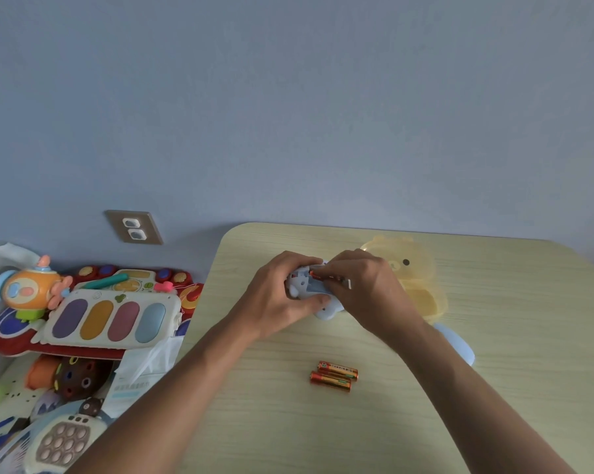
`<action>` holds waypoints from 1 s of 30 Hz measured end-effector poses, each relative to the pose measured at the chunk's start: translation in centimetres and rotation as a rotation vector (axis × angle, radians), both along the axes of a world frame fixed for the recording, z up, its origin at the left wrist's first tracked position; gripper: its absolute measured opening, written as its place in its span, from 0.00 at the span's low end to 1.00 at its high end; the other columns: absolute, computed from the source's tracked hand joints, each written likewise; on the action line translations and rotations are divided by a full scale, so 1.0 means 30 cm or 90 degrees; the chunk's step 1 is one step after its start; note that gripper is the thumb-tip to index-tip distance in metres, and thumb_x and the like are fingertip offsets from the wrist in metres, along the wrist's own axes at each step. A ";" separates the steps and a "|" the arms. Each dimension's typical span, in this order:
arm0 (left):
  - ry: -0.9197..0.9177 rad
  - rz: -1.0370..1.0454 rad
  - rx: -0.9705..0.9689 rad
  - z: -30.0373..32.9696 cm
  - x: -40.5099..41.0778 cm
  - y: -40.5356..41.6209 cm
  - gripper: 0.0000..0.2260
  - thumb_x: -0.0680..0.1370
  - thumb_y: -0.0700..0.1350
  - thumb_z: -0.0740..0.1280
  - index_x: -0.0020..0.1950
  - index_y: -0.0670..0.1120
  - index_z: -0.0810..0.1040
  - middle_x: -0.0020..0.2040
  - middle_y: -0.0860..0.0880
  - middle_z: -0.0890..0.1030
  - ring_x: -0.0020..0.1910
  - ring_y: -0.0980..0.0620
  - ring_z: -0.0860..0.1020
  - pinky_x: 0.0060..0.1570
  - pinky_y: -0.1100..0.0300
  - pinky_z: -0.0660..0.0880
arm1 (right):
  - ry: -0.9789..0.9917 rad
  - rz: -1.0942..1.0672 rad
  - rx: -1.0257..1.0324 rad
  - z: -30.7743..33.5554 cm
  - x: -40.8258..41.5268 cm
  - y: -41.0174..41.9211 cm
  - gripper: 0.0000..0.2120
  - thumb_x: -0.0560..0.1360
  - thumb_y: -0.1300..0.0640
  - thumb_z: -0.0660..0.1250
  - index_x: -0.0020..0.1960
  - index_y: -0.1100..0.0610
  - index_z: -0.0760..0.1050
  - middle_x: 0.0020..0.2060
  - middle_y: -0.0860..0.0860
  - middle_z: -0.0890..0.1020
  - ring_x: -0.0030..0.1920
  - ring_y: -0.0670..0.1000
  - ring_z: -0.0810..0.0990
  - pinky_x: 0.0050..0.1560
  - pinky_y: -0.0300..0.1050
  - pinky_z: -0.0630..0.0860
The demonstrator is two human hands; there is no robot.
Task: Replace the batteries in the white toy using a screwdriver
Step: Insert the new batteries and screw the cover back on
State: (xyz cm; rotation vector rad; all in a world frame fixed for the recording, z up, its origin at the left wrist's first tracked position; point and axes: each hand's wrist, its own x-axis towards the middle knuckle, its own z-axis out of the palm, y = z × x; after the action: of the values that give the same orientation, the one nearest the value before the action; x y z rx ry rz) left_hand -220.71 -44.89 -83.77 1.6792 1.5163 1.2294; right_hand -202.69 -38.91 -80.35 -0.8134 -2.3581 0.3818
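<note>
The white toy (324,311) is held above the far middle of the light wooden table (511,388), its battery compartment facing up. My left hand (278,299) grips the toy from the left. My right hand (367,292) pinches an orange battery (317,275) that lies at the open compartment. Two more orange batteries (333,376) rest side by side on the table nearer to me. No screwdriver shows in view. A pale blue piece (458,343) lies on the table, partly hidden behind my right forearm.
A translucent yellow bear-shaped box (415,271) stands open behind my right hand. Left of the table is a pile of toys, among them a keyboard toy (114,318) and a pop-button game (63,443). A wall socket (134,227) sits low on the wall.
</note>
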 end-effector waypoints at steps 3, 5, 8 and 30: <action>0.000 -0.005 0.002 0.000 -0.001 0.000 0.22 0.71 0.50 0.80 0.62 0.58 0.80 0.58 0.56 0.81 0.57 0.60 0.81 0.53 0.67 0.77 | 0.023 -0.011 -0.032 0.033 0.049 -0.038 0.08 0.71 0.61 0.76 0.50 0.53 0.85 0.41 0.46 0.84 0.42 0.45 0.79 0.42 0.39 0.76; 0.014 0.001 0.000 -0.006 -0.002 0.003 0.24 0.70 0.54 0.80 0.64 0.54 0.81 0.58 0.56 0.81 0.57 0.59 0.80 0.53 0.66 0.78 | 0.010 0.008 -0.061 0.064 0.089 -0.071 0.04 0.70 0.58 0.77 0.44 0.52 0.84 0.38 0.44 0.82 0.39 0.42 0.78 0.39 0.32 0.73; 0.027 0.016 -0.010 -0.011 -0.002 0.006 0.29 0.66 0.62 0.76 0.65 0.54 0.80 0.58 0.56 0.81 0.56 0.58 0.81 0.53 0.58 0.80 | -0.098 0.070 -0.161 0.101 0.132 -0.124 0.04 0.69 0.55 0.78 0.42 0.50 0.84 0.34 0.42 0.82 0.38 0.42 0.80 0.37 0.28 0.71; 0.038 0.019 -0.014 -0.004 0.001 -0.005 0.29 0.68 0.63 0.75 0.66 0.54 0.80 0.59 0.57 0.81 0.58 0.57 0.80 0.56 0.57 0.79 | -0.330 0.119 -0.100 0.071 0.105 -0.186 0.13 0.77 0.50 0.70 0.62 0.42 0.80 0.53 0.43 0.81 0.54 0.46 0.79 0.49 0.46 0.79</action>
State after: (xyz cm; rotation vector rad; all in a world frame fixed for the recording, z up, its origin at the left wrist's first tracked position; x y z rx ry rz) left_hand -220.69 -45.05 -83.88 1.6979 1.5895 1.1832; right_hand -199.54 -44.48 -78.22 -0.8423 -2.9312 0.4843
